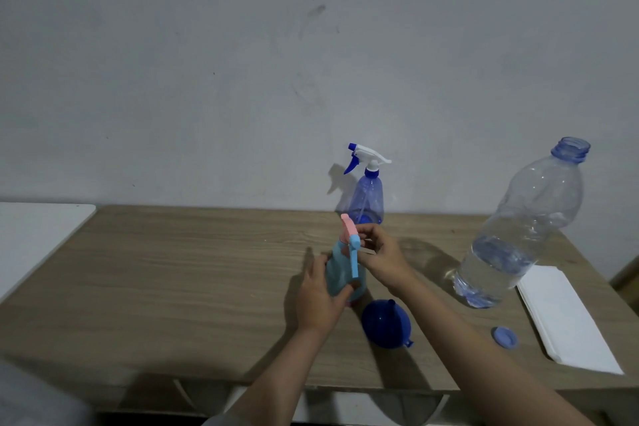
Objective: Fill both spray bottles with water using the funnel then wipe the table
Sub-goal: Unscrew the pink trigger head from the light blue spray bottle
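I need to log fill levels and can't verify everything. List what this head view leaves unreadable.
- Light blue spray bottle: water level hidden by the left hand and the opaque body.
- Its neck: covered by the right hand, so whether the pink sprayer head is screwed tight cannot be told.
- Dark blue spray bottle: too dim to read the level.
- White cloth: material unclear.

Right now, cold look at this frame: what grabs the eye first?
Mid-table, both hands work a light blue spray bottle with a pink and blue trigger head: the left hand grips its body, the right hand holds the head. At right stands a big uncapped clear water bottle, partly full. A blue funnel lies just in front of the hands, and a dark blue spray bottle stands by the wall.
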{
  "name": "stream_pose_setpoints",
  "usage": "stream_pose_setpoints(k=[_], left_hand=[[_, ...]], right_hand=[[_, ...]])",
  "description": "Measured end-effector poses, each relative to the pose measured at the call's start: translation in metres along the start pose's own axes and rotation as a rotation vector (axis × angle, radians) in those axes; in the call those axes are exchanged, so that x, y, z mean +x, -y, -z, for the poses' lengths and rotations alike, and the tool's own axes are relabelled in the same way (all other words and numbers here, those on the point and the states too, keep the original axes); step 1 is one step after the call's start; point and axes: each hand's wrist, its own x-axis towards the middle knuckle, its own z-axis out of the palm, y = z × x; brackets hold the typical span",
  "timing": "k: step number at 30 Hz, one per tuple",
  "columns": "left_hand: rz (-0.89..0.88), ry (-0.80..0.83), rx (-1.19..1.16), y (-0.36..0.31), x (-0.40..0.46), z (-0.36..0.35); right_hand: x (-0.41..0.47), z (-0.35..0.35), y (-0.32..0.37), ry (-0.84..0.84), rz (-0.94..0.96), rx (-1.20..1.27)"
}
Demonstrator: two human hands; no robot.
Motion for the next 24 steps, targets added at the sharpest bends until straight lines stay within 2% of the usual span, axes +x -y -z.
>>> stream_pose_setpoints(k=[17, 20, 24], left_hand=[[0.007, -0.008, -0.005, 0.000, -0.001, 0.000], [0.009, -0.003, -0.008, -0.002, -0.002, 0.001], [0.020, 0.000, -0.022, -0.006, -0.003, 0.002]], right_hand=[[-0.007, 0.000, 0.017, 0.105, -0.020, -0.177], [-0.007, -0.003, 0.014, 0.059, -0.035, -0.148], [-0.004, -0.011, 0.006, -0.098, -0.036, -0.079]])
